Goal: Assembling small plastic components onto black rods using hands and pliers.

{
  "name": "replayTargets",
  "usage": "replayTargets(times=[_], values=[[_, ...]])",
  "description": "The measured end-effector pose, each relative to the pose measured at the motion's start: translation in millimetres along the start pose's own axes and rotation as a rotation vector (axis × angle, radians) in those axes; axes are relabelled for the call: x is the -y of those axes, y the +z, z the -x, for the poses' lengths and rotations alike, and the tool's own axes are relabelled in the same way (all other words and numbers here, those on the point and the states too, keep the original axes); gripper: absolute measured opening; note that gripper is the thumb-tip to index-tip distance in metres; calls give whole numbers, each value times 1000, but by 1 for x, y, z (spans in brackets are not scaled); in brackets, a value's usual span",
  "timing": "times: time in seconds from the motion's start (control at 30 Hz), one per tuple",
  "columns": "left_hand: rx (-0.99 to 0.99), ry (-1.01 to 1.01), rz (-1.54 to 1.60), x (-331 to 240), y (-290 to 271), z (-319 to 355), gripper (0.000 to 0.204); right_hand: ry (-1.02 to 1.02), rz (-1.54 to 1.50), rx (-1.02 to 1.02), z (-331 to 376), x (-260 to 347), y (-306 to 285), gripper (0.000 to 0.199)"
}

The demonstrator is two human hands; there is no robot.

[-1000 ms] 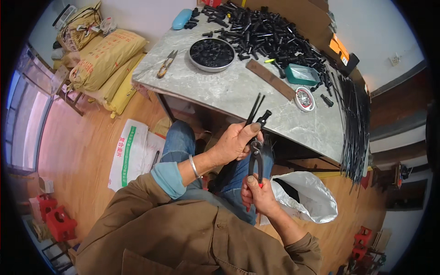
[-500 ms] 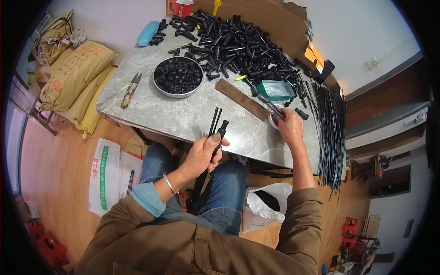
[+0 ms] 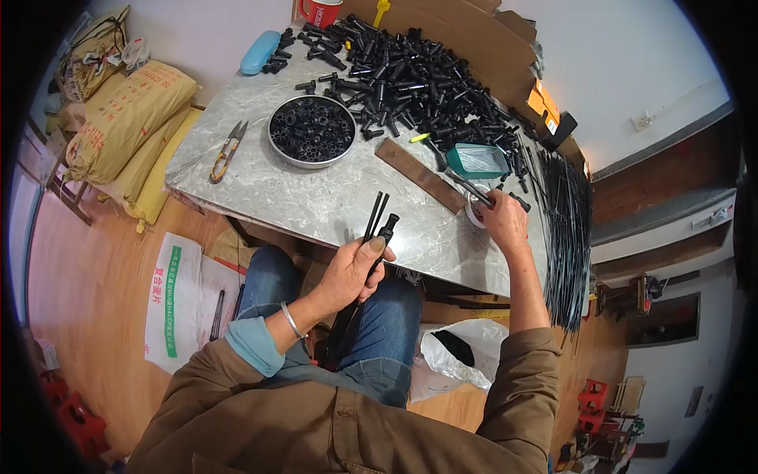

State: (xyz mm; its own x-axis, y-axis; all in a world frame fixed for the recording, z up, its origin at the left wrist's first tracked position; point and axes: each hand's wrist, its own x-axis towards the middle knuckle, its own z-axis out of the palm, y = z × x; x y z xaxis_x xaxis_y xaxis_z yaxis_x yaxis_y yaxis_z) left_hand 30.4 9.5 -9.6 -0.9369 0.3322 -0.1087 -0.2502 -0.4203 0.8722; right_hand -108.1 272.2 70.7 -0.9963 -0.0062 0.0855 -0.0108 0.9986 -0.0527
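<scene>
My left hand (image 3: 354, 267) is closed around a black flanged plastic tube (image 3: 388, 229) and two thin black rods (image 3: 377, 215), which stick up past the thumb above my lap. At the table's right front, my right hand (image 3: 507, 221) grips a long dark tool (image 3: 469, 186) with a bit of red by the fingers. The tool points up and left toward a green tray (image 3: 478, 175) of thin pale pieces; I cannot tell its kind. Beneath that hand is a small white round container (image 3: 475, 213), partly covered. A brown flat bar (image 3: 418, 174) lies left of it.
A heap of black plastic tubes (image 3: 418, 79) covers the back of the table. A metal bowl (image 3: 312, 160) holds small black rings. Thread snips (image 3: 227, 154) lie left, with a blue case (image 3: 260, 53) behind. Long black strands (image 3: 567, 237) hang over the right edge.
My right hand and its tool have shifted slightly, staying over the white container. My left hand keeps its hold with little movement. The whole view has tilted a little.
</scene>
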Motion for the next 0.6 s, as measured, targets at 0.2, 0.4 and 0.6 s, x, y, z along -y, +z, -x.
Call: replayTargets(times=[0.2,0.4,0.6], values=[[-26,19,25,6,1,4,55,-7,-30,18,-1,-4,10,30],[-17,-2,4,3,2,6,54,-4,-99,-41,1,-10,17,31],[-36,10,14,6,-1,6,56,-6,-77,4,-6,2,12,28]])
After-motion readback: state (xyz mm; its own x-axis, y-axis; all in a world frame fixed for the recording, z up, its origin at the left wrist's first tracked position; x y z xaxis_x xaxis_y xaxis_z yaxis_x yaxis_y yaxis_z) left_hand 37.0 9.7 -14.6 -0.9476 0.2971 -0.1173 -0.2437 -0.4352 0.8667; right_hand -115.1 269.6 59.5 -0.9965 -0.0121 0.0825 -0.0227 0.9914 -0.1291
